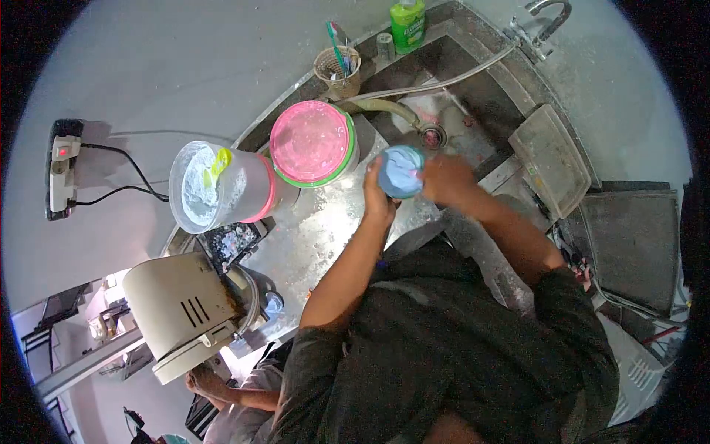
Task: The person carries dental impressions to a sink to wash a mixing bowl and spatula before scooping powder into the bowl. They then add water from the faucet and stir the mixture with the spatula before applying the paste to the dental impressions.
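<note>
My left hand (377, 191) is wrapped round the side of a small round tub (401, 172) with pale blue, folded-looking stuff at its top. Against the tub's right side is my right hand (450, 181), smeared by motion, so its fingers do not show clearly. Just left of the tub, on the metal worktop (325, 222), stands a container with a pink lid (310, 140) and a green rim. Further left a translucent bucket (248, 189) of white powder tilts toward me, with a yellow-green scoop (217, 167) in it.
Behind my hands is a sink (481, 96) with a tap (543, 26) and hose. A green bottle (408, 28) and a basket of brushes (339, 81) line its back edge. A beige machine (177, 303) stands at left, near another person's hand (207, 381).
</note>
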Demonstrator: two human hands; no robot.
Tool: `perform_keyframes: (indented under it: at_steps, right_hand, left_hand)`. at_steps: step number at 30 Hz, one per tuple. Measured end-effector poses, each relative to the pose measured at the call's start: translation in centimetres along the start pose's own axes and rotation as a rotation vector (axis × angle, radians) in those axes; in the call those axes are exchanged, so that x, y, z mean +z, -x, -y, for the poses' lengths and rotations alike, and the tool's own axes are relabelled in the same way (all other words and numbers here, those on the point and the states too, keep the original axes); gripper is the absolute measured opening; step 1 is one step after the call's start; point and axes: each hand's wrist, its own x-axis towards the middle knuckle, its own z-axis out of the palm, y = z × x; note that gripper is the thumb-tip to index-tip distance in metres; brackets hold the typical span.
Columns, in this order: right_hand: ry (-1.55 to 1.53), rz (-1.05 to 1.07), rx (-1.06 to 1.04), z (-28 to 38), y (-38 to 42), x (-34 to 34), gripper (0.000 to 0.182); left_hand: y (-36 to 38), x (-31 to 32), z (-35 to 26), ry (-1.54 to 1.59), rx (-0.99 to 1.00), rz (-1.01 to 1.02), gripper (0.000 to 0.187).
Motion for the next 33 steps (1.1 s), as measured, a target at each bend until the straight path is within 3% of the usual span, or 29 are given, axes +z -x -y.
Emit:
perform_keyframes:
  at_steps: [2,3,4,6,7,10,11,12,13,14,16,17,20,23,24,26,28,30,31,33]
  right_hand:
    - [-0.08,0.037,-0.303,1.3,2.0,0.3,0.032]
    - [-0.042,0.159,-0.185,1.7,1.2,-0.6,0.03]
    - [-0.039,0.16,-0.188,0.9,0.3,-0.5,0.03]
    - [-0.046,0.072,-0.032,-1.2,-0.9,1.3,0.03]
    - [0.038,-0.089,-0.231,-1.6,0.2,3.9,0.03]
    - [0.044,0.057,-0.281,1.1,1.5,0.5,0.028]
    - [0.063,0.233,-0.118,1.2,0.1,-1.2,0.024]
    - [0.064,0.229,-0.121,0.3,-0.1,-0.3,0.024]
    - [0.096,0.147,-0.166,-1.1,-0.3,1.7,0.024]
    - [0.124,0.066,-0.206,-1.9,-0.4,2.8,0.024]
    - [0.118,0.161,-0.192,0.1,0.8,0.9,0.023]
    - [0.079,0.168,-0.22,-0.2,0.2,0.8,0.024]
    - [-0.001,0.053,-0.13,-1.0,-0.4,-0.1,0.028]
    - [-0.001,0.053,-0.449,0.2,1.7,0.9,0.027]
    - [-0.002,0.06,-0.445,-0.3,1.2,0.9,0.027]
    - [0.168,-0.043,-0.562,-2.5,-2.1,0.3,0.022]
    - [0.113,-0.101,-0.509,-4.3,-2.5,1.9,0.02]
    - [0.023,-0.035,-0.137,-4.5,-1.6,4.9,0.028]
    - [0.025,-0.023,-0.141,-4.5,-1.3,5.3,0.028]
    - [-0.586,0.53,0.172,-3.1,-1.0,3.3,0.039]
  left_hand:
    - [0.3,0.1,0.7,0.015,0.017,-0.018,0.053]
    - [0.6,0.3,1.6,-0.076,0.057,-0.008,0.054]
    - [0.7,0.5,1.9,-0.168,0.104,0.007,0.055]
    - [0.8,0.3,0.8,-0.106,0.01,-0.015,0.054]
    - [0.6,0.4,0.1,-0.033,0.027,-0.025,0.053]
    - [-0.3,-0.3,1.7,-0.075,0.15,-0.04,0.052]
    - [0.4,-0.1,1.6,-0.122,0.102,-0.008,0.05]
    - [1.6,0.9,0.6,-0.173,0.057,0.024,0.049]
    - [2.6,2.1,-0.7,0.022,0.001,0.052,0.044]
    - [2.0,1.8,-0.6,0.015,0.004,0.053,0.044]
    - [0.5,0.7,1.0,-0.12,0.167,-0.05,0.043]
    - [1.4,1.1,1.3,-0.234,0.09,-0.105,0.041]
    - [3.4,2.6,-0.9,-0.065,-0.001,0.037,0.043]
    - [-0.1,0.0,0.6,-0.169,0.177,-0.03,0.052]
    - [0.3,0.0,0.9,-0.166,0.17,-0.031,0.052]
    - [0.7,0.2,0.5,-0.313,-0.145,-0.051,0.055]
    - [0.9,0.5,-1.0,-0.3,-0.095,-0.017,0.054]
    - [2.9,2.8,-3.4,-0.292,0.153,-0.05,0.053]
    - [3.1,2.4,-2.8,-0.283,0.149,-0.058,0.053]
    - [2.9,1.4,-1.4,-0.172,0.211,0.01,0.052]
